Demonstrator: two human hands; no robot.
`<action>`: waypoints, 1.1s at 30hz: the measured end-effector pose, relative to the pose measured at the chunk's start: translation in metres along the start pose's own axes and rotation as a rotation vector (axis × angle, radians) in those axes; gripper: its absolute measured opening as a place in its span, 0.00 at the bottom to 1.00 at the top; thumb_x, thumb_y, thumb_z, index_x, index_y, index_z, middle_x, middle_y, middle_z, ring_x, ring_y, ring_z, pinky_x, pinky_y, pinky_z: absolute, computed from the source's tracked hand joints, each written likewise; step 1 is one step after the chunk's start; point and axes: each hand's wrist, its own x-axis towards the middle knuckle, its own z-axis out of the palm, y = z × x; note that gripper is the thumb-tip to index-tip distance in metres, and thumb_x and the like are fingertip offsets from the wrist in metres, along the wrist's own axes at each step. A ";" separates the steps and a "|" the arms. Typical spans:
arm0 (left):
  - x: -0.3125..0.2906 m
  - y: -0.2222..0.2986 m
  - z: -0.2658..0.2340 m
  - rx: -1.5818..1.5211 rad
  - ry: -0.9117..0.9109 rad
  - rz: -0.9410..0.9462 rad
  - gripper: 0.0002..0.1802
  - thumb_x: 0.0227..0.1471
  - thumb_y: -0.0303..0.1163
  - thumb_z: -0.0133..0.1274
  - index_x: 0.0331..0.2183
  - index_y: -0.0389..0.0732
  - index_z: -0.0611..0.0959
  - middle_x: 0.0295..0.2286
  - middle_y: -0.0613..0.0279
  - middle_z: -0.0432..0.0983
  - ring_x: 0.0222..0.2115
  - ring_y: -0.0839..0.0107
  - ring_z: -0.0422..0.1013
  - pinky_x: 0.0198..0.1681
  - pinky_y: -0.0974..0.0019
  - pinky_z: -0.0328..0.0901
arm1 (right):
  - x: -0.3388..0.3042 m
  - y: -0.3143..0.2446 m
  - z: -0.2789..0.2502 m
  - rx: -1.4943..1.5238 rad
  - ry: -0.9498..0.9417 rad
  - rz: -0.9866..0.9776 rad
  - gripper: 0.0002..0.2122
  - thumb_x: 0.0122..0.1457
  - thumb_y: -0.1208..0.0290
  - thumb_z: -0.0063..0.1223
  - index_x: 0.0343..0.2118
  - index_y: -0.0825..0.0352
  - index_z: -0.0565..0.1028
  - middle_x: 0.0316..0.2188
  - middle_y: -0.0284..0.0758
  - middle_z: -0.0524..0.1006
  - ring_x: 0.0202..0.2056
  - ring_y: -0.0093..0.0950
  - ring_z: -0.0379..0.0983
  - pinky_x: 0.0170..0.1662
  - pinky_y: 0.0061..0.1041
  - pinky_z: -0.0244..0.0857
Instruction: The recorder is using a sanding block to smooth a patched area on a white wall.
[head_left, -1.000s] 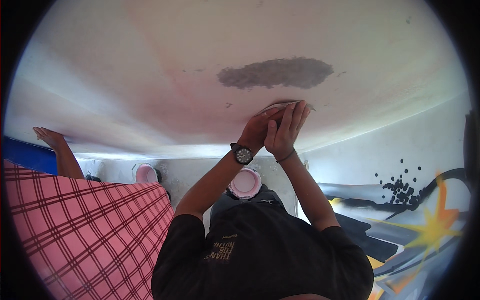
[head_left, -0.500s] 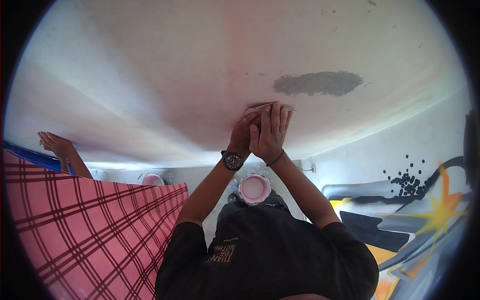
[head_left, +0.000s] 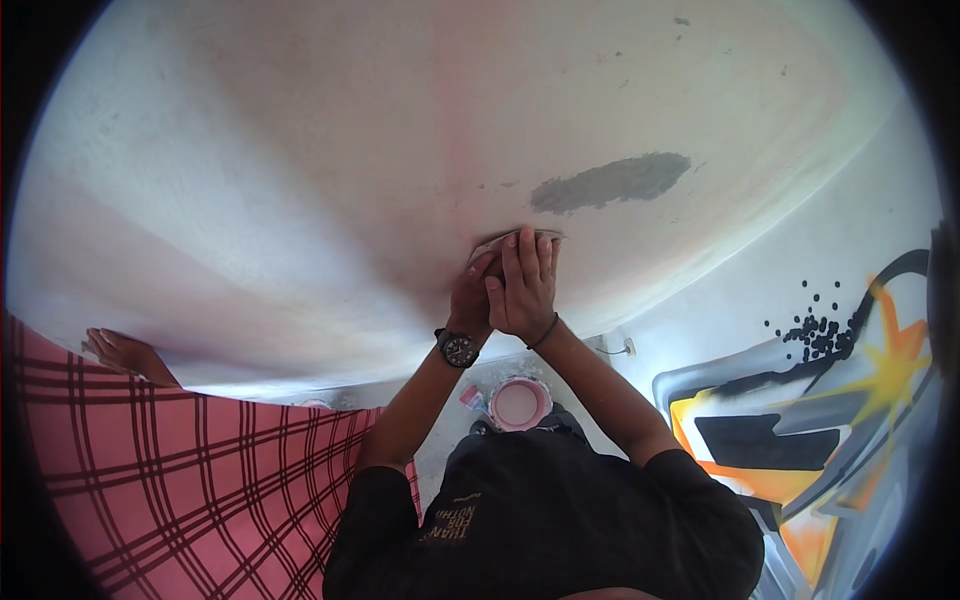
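My left hand (head_left: 471,300), with a black watch on its wrist, presses a thin, pale grey sheet (head_left: 484,248) that looks like sandpaper against the pale wall (head_left: 330,150). Only the sheet's upper edge shows; the rest is under my hands. Partly over the left one lies my right hand (head_left: 524,285), its fingers stretched flat and pointing up, their tips near the sheet's edge. A dark cord circles the right wrist. A rough grey patch (head_left: 612,183) marks the wall just above and to the right of my hands.
Below my arms a pink-rimmed bucket (head_left: 546,405) of pale liquid stands beside a pink-and-blue brush-like item (head_left: 473,399). Another person's hand (head_left: 130,356) rests on the wall at far left, above pink checked cloth (head_left: 200,470). A painted mural wall (head_left: 800,400) adjoins at right.
Both my hands, pressed together with the sheet, have slid slightly down and left in view. The view has tilted; the other person's hand sits lower too.
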 end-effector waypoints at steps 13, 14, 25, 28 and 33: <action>0.014 -0.003 0.026 0.188 0.037 0.143 0.27 0.64 0.42 0.31 0.59 0.39 0.62 0.59 0.53 0.58 0.61 0.62 0.53 0.65 0.61 0.46 | 0.022 -0.001 -0.003 -0.042 -0.024 -0.081 0.24 0.59 0.62 0.42 0.57 0.65 0.68 0.63 0.35 0.59 0.67 0.35 0.43 0.66 0.44 0.35; 0.016 -0.005 0.026 0.182 0.037 0.152 0.27 0.64 0.42 0.31 0.59 0.39 0.62 0.59 0.53 0.58 0.61 0.62 0.53 0.65 0.61 0.46 | 0.029 0.003 -0.005 -0.071 -0.064 -0.178 0.24 0.60 0.61 0.42 0.57 0.66 0.68 0.63 0.37 0.60 0.67 0.37 0.43 0.66 0.45 0.35; 0.097 -0.028 0.112 0.295 0.515 0.756 0.45 0.56 0.67 0.33 0.63 0.45 0.54 0.63 0.56 0.50 0.62 0.60 0.49 0.65 0.54 0.42 | 0.129 -0.013 -0.049 -0.057 -0.161 -0.458 0.23 0.60 0.63 0.41 0.58 0.63 0.67 0.62 0.31 0.61 0.65 0.29 0.50 0.66 0.39 0.39; 0.118 -0.016 0.139 0.196 -0.091 0.526 0.30 0.64 0.50 0.30 0.60 0.43 0.61 0.60 0.59 0.57 0.60 0.66 0.54 0.63 0.62 0.48 | 0.171 -0.024 -0.072 -0.035 -0.175 -0.426 0.23 0.60 0.65 0.41 0.59 0.63 0.66 0.63 0.31 0.60 0.64 0.28 0.51 0.66 0.36 0.39; 0.155 -0.010 0.181 0.723 -0.125 0.476 0.29 0.66 0.48 0.27 0.61 0.43 0.58 0.59 0.61 0.57 0.59 0.70 0.54 0.63 0.65 0.47 | 0.222 -0.024 -0.100 0.068 -0.066 -0.384 0.25 0.58 0.67 0.40 0.61 0.64 0.63 0.64 0.33 0.58 0.65 0.31 0.49 0.66 0.36 0.39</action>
